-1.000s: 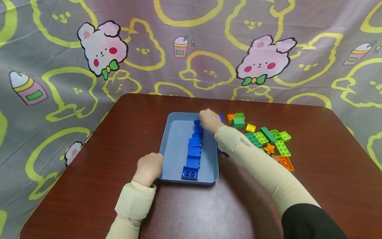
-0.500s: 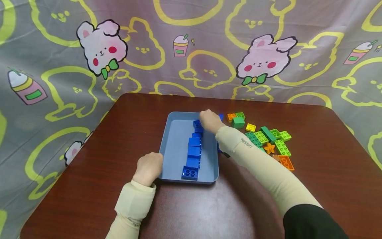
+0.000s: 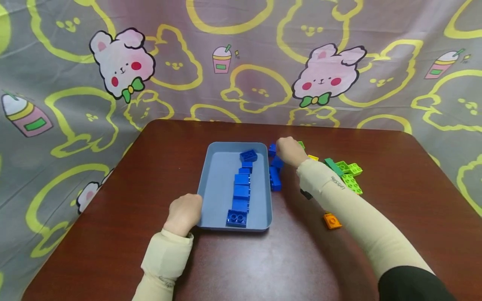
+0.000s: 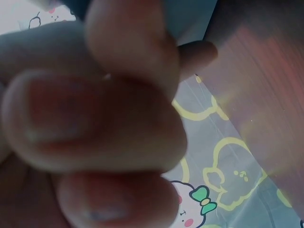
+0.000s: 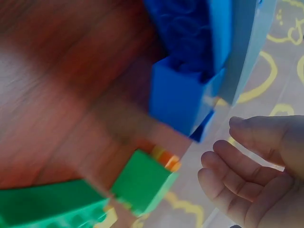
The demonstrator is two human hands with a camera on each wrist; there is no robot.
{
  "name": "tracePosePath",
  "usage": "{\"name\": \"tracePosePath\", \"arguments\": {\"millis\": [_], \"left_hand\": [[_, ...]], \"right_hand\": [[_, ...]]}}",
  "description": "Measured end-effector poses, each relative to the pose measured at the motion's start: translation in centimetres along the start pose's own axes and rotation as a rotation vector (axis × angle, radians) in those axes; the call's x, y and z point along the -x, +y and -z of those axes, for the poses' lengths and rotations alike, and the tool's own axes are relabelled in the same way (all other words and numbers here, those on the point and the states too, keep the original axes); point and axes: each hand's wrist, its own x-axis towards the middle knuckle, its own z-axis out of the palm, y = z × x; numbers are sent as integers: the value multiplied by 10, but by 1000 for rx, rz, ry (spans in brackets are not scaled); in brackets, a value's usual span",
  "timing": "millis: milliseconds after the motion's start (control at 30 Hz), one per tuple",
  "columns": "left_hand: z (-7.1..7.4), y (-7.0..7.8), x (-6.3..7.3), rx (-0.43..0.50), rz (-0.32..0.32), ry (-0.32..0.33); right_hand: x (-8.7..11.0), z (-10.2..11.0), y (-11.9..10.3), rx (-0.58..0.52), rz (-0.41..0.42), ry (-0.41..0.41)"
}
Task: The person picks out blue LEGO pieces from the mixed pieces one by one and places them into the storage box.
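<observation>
My left hand (image 3: 184, 214) grips the near left edge of a blue-grey tray (image 3: 215, 188); its curled fingers (image 4: 95, 123) fill the left wrist view. A line of blue toy bricks (image 3: 242, 191) runs lengthwise inside the tray, with a turned brick (image 3: 248, 156) at the far end. Outside the tray's right wall lie more blue bricks (image 3: 275, 179). Over these, my right hand (image 3: 290, 151) hovers with nothing in its grasp. The right wrist view shows its fingers (image 5: 237, 190) apart from the thumb, close to a blue brick (image 5: 178, 97).
Green bricks (image 3: 351, 183) lie to the right, partly behind the right forearm. An orange brick (image 3: 332, 220) sits nearer the front, and a small dark piece (image 3: 306, 194) peeks out beside the sleeve. A patterned curtain (image 3: 260, 75) hangs behind the brown table (image 3: 241, 267).
My right hand has left the brick at the tray's far end and moved right, over the bricks outside. That brick now lies turned at an angle. My left hand stays on the tray.
</observation>
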Motion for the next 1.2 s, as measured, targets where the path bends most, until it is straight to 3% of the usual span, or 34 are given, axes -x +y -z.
{"name": "tracePosePath", "arguments": {"millis": [233,833,1200], "left_hand": [[1,0,2,-4,-6,-13],[0,1,3,-5,-9,-6],[1,1,1,-6,-12,0]], "right_hand": [[10,0,13,-17,-71,-32],[12,-11,8,2,53,-163],[12,-11,8,-42,15,-195]]}}
